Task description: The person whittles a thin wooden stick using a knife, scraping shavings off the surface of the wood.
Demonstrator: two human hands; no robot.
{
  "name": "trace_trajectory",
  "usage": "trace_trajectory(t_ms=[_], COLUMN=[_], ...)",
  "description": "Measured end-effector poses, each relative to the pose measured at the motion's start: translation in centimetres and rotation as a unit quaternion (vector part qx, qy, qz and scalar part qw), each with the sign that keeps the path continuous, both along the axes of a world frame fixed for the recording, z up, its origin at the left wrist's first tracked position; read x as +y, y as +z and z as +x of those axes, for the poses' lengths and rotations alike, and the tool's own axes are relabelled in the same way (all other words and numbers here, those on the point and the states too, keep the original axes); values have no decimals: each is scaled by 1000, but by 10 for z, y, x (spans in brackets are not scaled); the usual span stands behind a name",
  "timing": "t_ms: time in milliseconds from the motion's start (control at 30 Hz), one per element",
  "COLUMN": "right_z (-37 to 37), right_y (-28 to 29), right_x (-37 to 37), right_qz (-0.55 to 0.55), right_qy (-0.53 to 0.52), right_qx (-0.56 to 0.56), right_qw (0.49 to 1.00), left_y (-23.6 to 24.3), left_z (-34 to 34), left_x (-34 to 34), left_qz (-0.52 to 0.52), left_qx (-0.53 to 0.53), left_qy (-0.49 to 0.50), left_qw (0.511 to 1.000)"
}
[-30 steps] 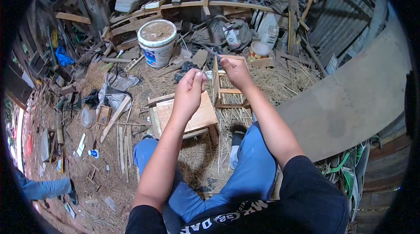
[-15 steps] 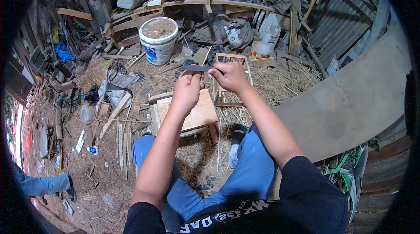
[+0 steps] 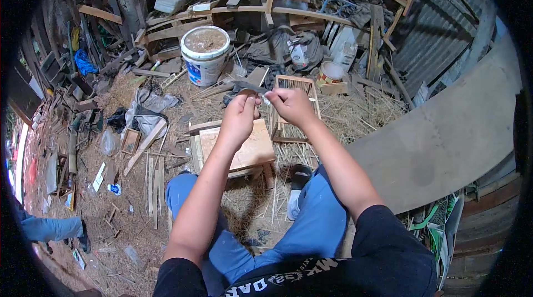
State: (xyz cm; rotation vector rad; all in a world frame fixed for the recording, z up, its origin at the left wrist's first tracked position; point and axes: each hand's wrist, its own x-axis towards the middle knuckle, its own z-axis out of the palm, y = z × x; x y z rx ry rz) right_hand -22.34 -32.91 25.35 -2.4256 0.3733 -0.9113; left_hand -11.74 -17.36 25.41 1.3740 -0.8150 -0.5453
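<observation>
My left hand [image 3: 240, 118] is closed in a pinch around a thin, dark flat strip [image 3: 248, 92], which looks like a blade. It shows only in part above the fingers. Close beside it, my right hand [image 3: 293, 108] is closed with thumb and fingers pressed together, and what it pinches is hidden. Both hands are held up above a low wooden stool [image 3: 236, 150] with a pale top. Just beyond my right hand, a wooden frame with thin slats [image 3: 298, 83] rests on the straw-littered ground.
A white bucket [image 3: 204, 63] stands ahead, with a smaller tub [image 3: 331, 72] farther right. A large sheet board [image 3: 433, 136] leans at the right. Wood strips [image 3: 156, 186] lie at left. Another person's leg [image 3: 53, 228] shows at the far left.
The dark strip has turned, so less of its flat side shows between my hands. My right hand has shifted slightly down, and the whole view has moved a little.
</observation>
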Motion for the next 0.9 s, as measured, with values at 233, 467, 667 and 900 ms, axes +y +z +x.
trace_trajectory(t_ms=[233, 467, 667, 900], right_z=[4, -4, -5, 1], right_y=[0, -9, -14, -4], right_x=[-2, -77, -17, -5], right_qz=[-160, 112, 41, -86], right_qy=[-7, -146, -62, -13], right_qx=[26, -34, -20, 53], right_qw=[987, 982, 997, 995], left_y=[20, 7, 2, 8], left_z=[-1, -17, -3, -1], left_x=[9, -3, -2, -1], left_qz=[96, -15, 19, 71], left_qx=[-18, 64, 103, 87], left_qy=[-11, -87, -50, -52], left_qw=[995, 994, 993, 992])
